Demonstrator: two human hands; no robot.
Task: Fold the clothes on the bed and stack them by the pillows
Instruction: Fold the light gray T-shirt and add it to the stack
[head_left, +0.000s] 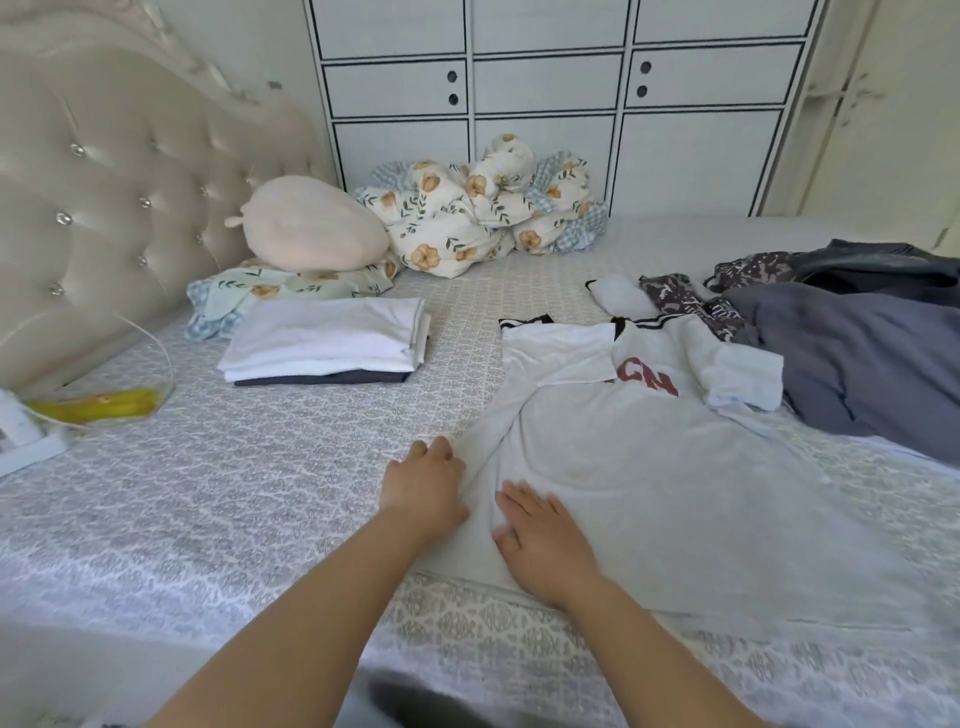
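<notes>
Left hand (423, 480) gripping white T-shirt (649, 467) edge, right hand (540, 540) flat

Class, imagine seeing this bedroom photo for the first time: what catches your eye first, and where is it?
Two hands, the left hand and right hand, rest on a white T-shirt with red letters, spread at the bed's near edge. Behind, a folded stack lies beside the floral pillow; unfolded dark clothes heap at right.

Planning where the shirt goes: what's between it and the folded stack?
Only bare bedspread between shirt and stack, in the head view.

Tufted beige headboard (104, 171), white panelled wardrobe (550, 88), soft daylight
</notes>
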